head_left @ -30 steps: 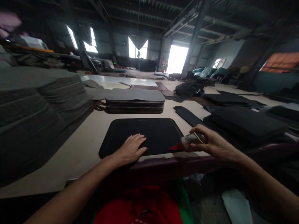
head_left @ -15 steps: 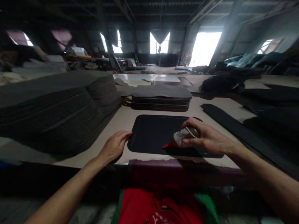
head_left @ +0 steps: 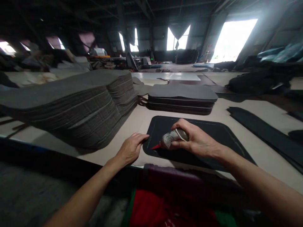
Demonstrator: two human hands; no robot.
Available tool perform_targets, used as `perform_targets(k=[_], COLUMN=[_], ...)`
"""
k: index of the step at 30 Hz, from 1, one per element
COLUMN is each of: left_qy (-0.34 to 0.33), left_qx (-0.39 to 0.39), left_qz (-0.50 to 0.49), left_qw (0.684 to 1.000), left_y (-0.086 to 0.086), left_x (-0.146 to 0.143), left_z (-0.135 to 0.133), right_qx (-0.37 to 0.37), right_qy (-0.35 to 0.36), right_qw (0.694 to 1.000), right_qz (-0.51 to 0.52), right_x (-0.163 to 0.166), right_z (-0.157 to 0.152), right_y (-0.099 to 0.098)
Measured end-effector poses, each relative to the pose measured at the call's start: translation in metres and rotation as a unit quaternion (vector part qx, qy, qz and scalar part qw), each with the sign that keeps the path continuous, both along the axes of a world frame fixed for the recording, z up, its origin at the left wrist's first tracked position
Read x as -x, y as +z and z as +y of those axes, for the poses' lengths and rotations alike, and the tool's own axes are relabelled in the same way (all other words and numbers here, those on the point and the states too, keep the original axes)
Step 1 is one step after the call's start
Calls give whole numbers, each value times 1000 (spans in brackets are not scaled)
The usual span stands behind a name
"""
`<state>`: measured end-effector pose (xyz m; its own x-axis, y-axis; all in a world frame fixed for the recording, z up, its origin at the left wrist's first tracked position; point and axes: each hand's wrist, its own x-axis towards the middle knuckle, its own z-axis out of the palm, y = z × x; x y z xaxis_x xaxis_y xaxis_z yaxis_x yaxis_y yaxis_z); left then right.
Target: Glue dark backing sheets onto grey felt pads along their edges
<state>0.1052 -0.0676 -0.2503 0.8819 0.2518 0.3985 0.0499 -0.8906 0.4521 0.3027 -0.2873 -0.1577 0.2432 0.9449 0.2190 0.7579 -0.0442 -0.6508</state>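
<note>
Two bare hands, both mine, work at the near side of a broad pale table [head_left: 126, 129] in a dim workshop, a black panel [head_left: 223, 135] lying flat before them. My right hand [head_left: 195, 141] is closed around a squat bottle [head_left: 172, 138], tipped over so its red nozzle [head_left: 156, 147] points left and down, at the panel's near-left corner. My left hand [head_left: 131, 149] is nearer that corner, just outside the panel's left end, fingers close together and narrow, their tips at the border. The panel's long axis runs left to right across my front, most of its length stretching rightward from the nozzle, beneath and beyond my right hand. Pale, thin lines show along its far and right borders. Beyond my hands sits a low stack of grey pieces [head_left: 181, 102]; left of my left hand rises a taller stack [head_left: 94, 105]; right of my right hand lie long dark strips [head_left: 262, 135]. My right forearm covers part of the panel's near-right stretch. Shadow blurs the near edge, and I cannot tell whether the nozzle touches the surface or my left fingers pinch the border.
</note>
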Motion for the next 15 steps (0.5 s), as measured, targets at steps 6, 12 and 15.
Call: perform_targets(k=[6, 12, 15], left_qy=[5, 7, 14], left_qx=[-4, -7, -12], left_qz=[8, 13, 21], left_qw=[1000, 1000, 1000], left_y=[4, 6, 5], left_x=[1, 0, 1], left_z=[-3, -4, -4], right_qx=[9, 89, 99], right_qy=[28, -27, -56], right_qw=[999, 995, 993], right_qz=[-41, -22, -36], right_x=[-2, -32, -44], right_z=[-1, -48, -68], right_y=[12, 27, 29])
